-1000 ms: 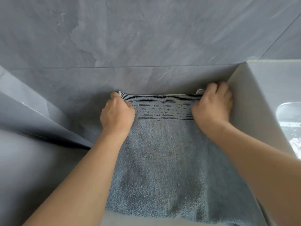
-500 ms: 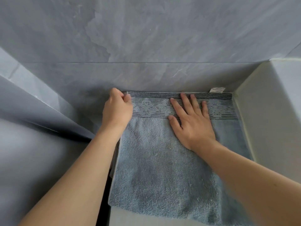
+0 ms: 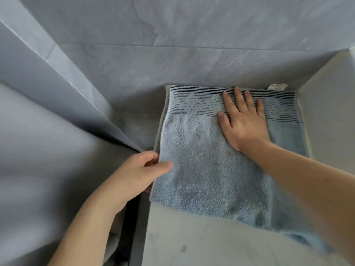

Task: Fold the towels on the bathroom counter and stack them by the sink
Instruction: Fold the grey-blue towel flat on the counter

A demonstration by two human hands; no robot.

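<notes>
A light blue towel point(image 3: 207, 169) lies folded flat on the pale counter point(image 3: 192, 240), its patterned striped border along the back wall. A white label point(image 3: 277, 86) sticks out at its far right corner. My right hand point(image 3: 243, 121) presses flat on the towel's upper part, fingers straight across the border. My left hand point(image 3: 142, 172) pinches the towel's left edge about halfway down, thumb on top and fingers under the edge.
A grey tiled wall point(image 3: 172, 25) rises right behind the towel. A white raised side point(image 3: 330, 104) bounds the counter on the right. Left of the counter's edge there is a dark gap point(image 3: 130, 227) and a grey angled surface point(image 3: 48, 150).
My right hand has let go of the far right corner and now lies flat on the towel. My left hand has slid from the far left corner down the left edge toward me.
</notes>
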